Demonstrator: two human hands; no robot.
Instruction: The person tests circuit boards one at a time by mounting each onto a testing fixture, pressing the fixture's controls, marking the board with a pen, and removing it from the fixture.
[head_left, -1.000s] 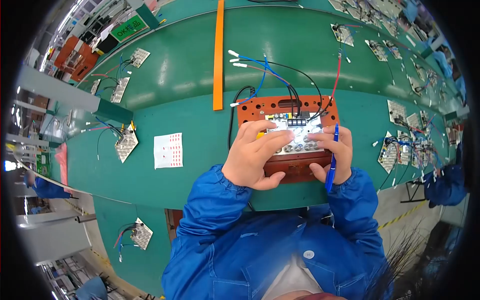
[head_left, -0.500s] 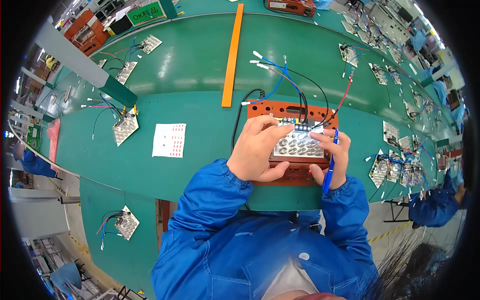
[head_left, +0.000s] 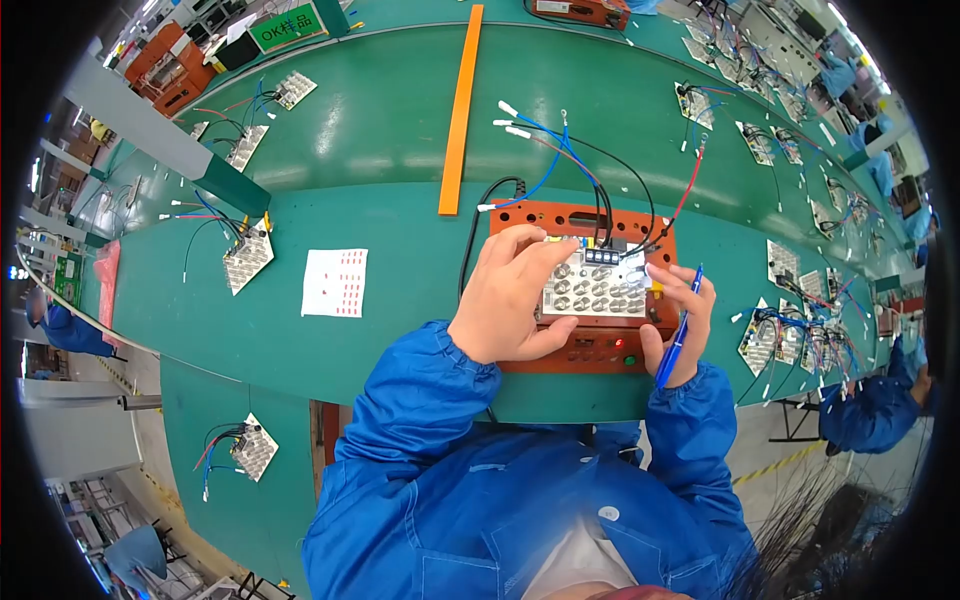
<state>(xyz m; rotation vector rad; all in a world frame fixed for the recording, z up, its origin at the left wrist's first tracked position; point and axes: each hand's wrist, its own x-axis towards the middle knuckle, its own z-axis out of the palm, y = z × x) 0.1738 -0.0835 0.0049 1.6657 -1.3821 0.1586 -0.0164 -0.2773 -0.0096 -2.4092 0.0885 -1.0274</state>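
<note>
A light circuit board (head_left: 598, 284) with round metal parts and a black terminal block (head_left: 602, 257) lies on an orange-red fixture box (head_left: 560, 215). Blue, black and red wires (head_left: 600, 185) rise from its back edge. My left hand (head_left: 510, 295) rests at the board's left side, fingers over its upper left corner and thumb near the front edge. At the right edge, my right hand (head_left: 684, 320) holds a blue pen (head_left: 680, 345), its fingertips beside the board. A red light and a green button show on the box front.
A white paper with red marks (head_left: 335, 283) lies left of the box. Behind it an orange strip (head_left: 460, 120) crosses the bench. More wired boards (head_left: 248, 256) stand left and right (head_left: 785, 335). A co-worker's blue sleeve (head_left: 868, 415) is at the far right.
My right hand has moved right, away from the terminal block, and the pen has shifted with it. The fingers of my left hand have drawn slightly left, off the block. The red light and green button are now uncovered.
</note>
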